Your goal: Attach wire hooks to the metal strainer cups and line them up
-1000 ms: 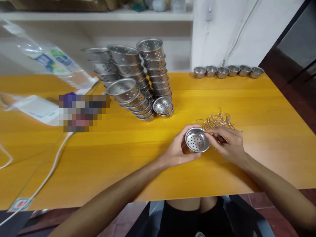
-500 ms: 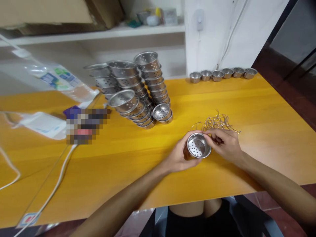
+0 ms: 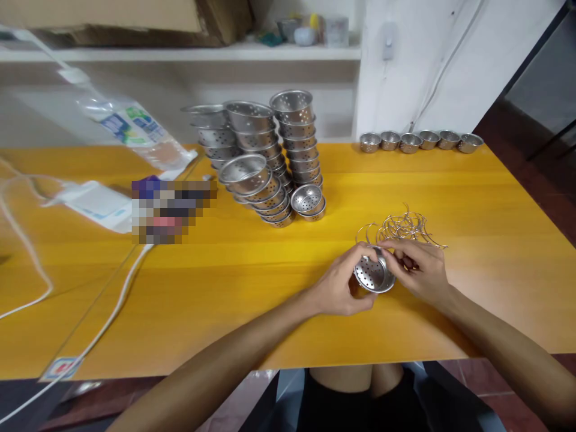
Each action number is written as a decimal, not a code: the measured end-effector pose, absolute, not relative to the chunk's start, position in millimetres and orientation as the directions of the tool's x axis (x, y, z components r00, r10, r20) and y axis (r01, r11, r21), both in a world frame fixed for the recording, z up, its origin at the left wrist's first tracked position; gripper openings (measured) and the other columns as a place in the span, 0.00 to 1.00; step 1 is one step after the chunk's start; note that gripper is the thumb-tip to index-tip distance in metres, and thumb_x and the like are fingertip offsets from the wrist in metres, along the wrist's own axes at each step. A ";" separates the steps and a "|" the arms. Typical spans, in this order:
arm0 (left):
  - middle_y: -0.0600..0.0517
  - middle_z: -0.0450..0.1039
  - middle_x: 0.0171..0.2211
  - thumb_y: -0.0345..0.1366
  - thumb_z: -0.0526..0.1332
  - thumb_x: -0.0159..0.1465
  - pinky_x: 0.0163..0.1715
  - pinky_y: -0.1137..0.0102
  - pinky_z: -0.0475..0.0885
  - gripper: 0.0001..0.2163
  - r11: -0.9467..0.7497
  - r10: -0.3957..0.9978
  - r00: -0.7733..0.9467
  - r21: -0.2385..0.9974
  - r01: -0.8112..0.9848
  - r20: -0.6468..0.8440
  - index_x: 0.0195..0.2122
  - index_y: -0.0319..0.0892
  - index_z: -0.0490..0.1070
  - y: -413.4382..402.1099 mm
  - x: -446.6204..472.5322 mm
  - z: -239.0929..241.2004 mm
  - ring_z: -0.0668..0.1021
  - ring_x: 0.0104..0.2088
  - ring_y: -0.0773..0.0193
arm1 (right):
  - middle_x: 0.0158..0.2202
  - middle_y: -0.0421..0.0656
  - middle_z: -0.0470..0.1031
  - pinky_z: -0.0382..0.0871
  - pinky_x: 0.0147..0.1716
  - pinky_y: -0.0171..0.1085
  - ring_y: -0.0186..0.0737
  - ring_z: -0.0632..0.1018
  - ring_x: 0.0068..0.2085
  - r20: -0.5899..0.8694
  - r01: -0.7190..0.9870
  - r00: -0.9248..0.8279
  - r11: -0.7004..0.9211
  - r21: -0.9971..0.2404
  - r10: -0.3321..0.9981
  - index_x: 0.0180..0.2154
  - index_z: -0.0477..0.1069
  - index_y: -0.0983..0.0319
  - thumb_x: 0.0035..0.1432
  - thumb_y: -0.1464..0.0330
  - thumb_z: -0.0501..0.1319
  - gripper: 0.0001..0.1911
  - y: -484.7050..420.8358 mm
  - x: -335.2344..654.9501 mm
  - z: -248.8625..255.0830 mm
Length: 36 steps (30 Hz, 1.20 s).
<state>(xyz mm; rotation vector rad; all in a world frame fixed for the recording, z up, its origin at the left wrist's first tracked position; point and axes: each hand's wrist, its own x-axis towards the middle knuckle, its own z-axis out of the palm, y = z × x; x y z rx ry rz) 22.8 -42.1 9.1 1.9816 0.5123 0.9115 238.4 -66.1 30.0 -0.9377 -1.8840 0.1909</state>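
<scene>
A small perforated steel cup point(image 3: 372, 275) is held just above the table's near side, its open mouth tilted toward me. My left hand point(image 3: 341, 287) is wrapped round its left side, with the thumb low and the index finger bent over the far rim. At the rim's upper right, my right hand point(image 3: 419, 265) is closed in a pinch. Whatever lies between those fingertips is too small to make out. Right behind my hands sits a tangled heap of thin curved metal wires point(image 3: 402, 225), partly hidden by the right hand.
Tall stacks of perforated cups point(image 3: 294, 141) stand at the back middle, with a short stack point(image 3: 308, 201) in front. Several single cups point(image 3: 410, 143) line the far right edge. Leftward are a plastic bottle point(image 3: 135, 132), a white cable point(image 3: 112, 309) and a blurred-out patch.
My left index finger has bent inward over the cup's rim. The right hand stays pinched at the rim. The whole view has shifted, so things appear further right.
</scene>
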 end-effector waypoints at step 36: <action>0.59 0.68 0.36 0.35 0.76 0.54 0.26 0.74 0.67 0.33 0.035 0.781 0.623 0.994 -0.101 0.036 0.49 0.49 0.51 -33.8 21.3 5.2 0.71 0.27 0.72 | 0.18 0.32 0.69 0.58 0.14 0.29 0.27 0.67 0.15 0.023 -0.009 -0.272 0.021 -1.000 0.962 0.29 0.75 0.59 0.57 0.54 0.78 0.20 -65.3 224.2 36.1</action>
